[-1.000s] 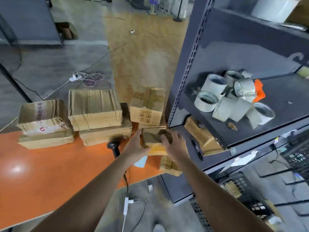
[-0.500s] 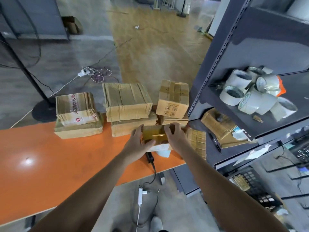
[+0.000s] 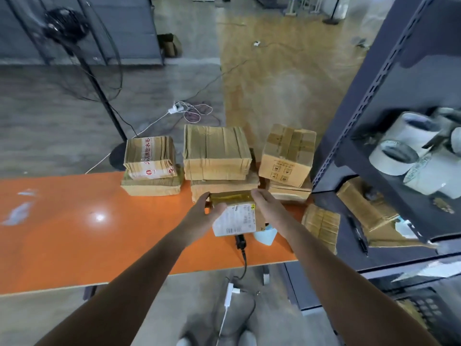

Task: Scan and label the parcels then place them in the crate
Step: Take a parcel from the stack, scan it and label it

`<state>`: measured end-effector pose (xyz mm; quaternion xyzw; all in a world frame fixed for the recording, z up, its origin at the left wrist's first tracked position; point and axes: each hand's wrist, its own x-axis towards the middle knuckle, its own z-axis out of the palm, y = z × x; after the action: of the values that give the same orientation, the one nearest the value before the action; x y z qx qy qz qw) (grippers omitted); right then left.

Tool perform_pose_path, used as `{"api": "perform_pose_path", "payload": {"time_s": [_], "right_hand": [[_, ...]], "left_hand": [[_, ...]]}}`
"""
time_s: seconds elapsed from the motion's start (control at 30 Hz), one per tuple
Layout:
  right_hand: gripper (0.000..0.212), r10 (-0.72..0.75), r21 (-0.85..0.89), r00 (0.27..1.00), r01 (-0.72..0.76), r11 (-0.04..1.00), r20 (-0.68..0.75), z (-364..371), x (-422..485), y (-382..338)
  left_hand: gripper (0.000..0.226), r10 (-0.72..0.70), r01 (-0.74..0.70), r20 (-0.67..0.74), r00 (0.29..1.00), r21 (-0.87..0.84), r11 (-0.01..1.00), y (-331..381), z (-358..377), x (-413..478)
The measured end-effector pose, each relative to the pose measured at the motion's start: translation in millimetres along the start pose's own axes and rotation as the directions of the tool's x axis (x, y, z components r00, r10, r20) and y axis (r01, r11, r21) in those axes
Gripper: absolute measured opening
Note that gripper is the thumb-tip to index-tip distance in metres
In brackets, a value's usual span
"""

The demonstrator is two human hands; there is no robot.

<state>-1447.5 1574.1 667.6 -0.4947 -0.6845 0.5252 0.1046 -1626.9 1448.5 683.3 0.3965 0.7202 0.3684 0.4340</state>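
Now held: small brown taped cardboard parcel with white label (image 3: 234,216), just above orange surface (image 3: 74,233), near side of stacked brown cardboard parcels (image 3: 217,151).
Left hand (image 3: 202,213): grips parcel's left end.
Right hand (image 3: 269,207): grips its right end.

Label (image 3: 235,221) print on parcel (image 3: 229,199) unreadable, scanner (image 3: 240,242) mostly hidden beneath, tape rolls (image 3: 409,151) blurred

Hands: two, left hand (image 3: 202,211) and right hand (image 3: 268,206).
Cardboard parcels at orange table (image 3: 74,233): eight.
- three stacks of two: left stack (image 3: 149,168), middle stack (image 3: 217,156), right stack (image 3: 287,158)
- one held parcel (image 3: 234,218) with white label
- one flat parcel (image 3: 320,226) at table's right end

Tape rolls (image 3: 394,157) on shelf: at least four; blurred.
Scanner (image 3: 240,242): one.
Standing fan (image 3: 66,26): one.
Power strip (image 3: 175,109) on floor: one.
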Motion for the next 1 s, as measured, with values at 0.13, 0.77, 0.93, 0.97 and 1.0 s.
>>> {"api": "perform_pose_path", "payload": {"time_s": [0.13, 0.77, 0.93, 0.97, 1.0], "right_hand": [[0.059, -0.05, 0.052, 0.993, 0.045, 0.998, 0.103, 5, 0, -6], [0.044, 0.177, 0.246, 0.983, -0.186, 0.951, 0.058, 102, -5, -34], [0.038, 0.212, 0.253, 0.976, -0.217, 0.943, 0.044, 127, -5, -45], [0.036, 0.217, 0.255, 0.975, -0.222, 0.941, 0.048, 130, -5, -46], [0.035, 0.221, 0.26, 0.974, -0.226, 0.939, 0.047, 132, -5, -46]], "left_hand": [[0.064, -0.052, 0.051, -0.091, 0.995, -0.018, 0.999, -6, 3, -6], [0.038, -0.297, 0.244, -0.138, 0.945, -0.307, 0.92, -59, -50, -25], [0.036, -0.322, 0.288, -0.092, 0.942, -0.265, 0.92, -76, -65, -28], [0.034, -0.321, 0.287, -0.092, 0.943, -0.265, 0.92, -79, -67, -29], [0.034, -0.318, 0.285, -0.091, 0.944, -0.263, 0.922, -82, -68, -28]]}}
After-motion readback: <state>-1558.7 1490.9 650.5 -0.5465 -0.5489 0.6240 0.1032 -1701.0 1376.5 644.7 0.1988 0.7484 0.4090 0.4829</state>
